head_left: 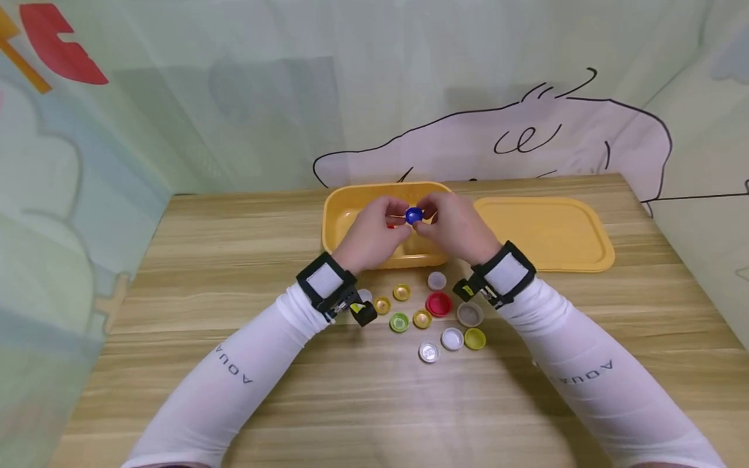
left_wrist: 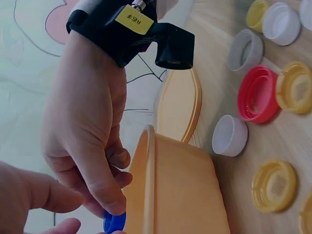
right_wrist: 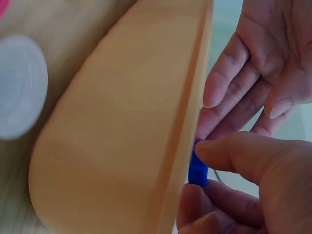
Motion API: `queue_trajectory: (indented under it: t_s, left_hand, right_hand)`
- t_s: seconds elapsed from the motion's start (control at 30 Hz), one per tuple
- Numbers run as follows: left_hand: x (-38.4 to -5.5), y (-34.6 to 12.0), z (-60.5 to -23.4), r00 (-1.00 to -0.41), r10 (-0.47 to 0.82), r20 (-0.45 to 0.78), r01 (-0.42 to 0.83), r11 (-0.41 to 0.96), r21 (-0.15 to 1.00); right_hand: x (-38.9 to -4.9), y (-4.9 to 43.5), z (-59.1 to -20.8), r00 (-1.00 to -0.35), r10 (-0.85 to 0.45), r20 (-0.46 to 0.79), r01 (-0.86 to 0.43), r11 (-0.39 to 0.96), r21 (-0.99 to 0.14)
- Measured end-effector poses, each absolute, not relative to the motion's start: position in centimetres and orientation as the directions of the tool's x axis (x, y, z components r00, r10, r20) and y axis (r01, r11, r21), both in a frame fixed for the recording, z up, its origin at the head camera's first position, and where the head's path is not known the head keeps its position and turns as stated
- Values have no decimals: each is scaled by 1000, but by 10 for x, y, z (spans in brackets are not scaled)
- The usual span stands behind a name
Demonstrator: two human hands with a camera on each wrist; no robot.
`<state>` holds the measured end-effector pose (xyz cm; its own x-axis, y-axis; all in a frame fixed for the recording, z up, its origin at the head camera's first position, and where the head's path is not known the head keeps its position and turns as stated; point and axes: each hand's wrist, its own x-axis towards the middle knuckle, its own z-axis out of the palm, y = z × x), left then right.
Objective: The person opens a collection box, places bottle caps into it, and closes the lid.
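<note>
My right hand (head_left: 458, 224) pinches a small blue bottle cap (head_left: 414, 216) between thumb and fingers, over an orange-yellow plastic box (head_left: 409, 261). In the right wrist view the cap shows at the box's rim, with the thumb on its edge. My left hand (head_left: 374, 234) is just beside it, thumb and fingers spread apart with nothing gripped; its fingers (right_wrist: 224, 78) look straight and relaxed. A bit of red shows inside the box, mostly hidden behind the left hand.
Several loose caps lie on the wooden table in front of the box, among them a red cap (head_left: 438, 304), a green cap (head_left: 399, 322) and a yellow cap (head_left: 474, 338). The flat orange-yellow lid (head_left: 544, 234) lies right of the box. A printed curtain (head_left: 234, 97) hangs behind the table.
</note>
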<state>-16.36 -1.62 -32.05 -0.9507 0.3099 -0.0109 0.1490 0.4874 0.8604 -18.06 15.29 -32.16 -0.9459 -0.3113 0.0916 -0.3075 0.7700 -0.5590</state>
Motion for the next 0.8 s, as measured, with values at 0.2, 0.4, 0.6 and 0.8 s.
queue_trajectory:
  t_s: [0.2, 0.4, 0.6, 0.8]
  left_hand:
    - [-177, -10, -326, -954, 290, -72, 62, 425, 903]
    - [-184, -7, -328, -956, 263, -132, -17, 397, 918]
    - [-186, -6, -331, -954, 250, -163, -44, 424, 904]
    - [-182, -7, -329, -962, 233, -144, -28, 439, 898]
  right_hand:
    - [-196, 150, -325, -946, -317, 63, -306, 812, -496]
    - [-205, 147, -331, -955, -295, 22, -268, 834, -483]
    - [-209, 146, -337, -957, -289, -27, -243, 849, -469]
    - [-202, 150, -332, -954, -297, -41, -245, 849, -468]
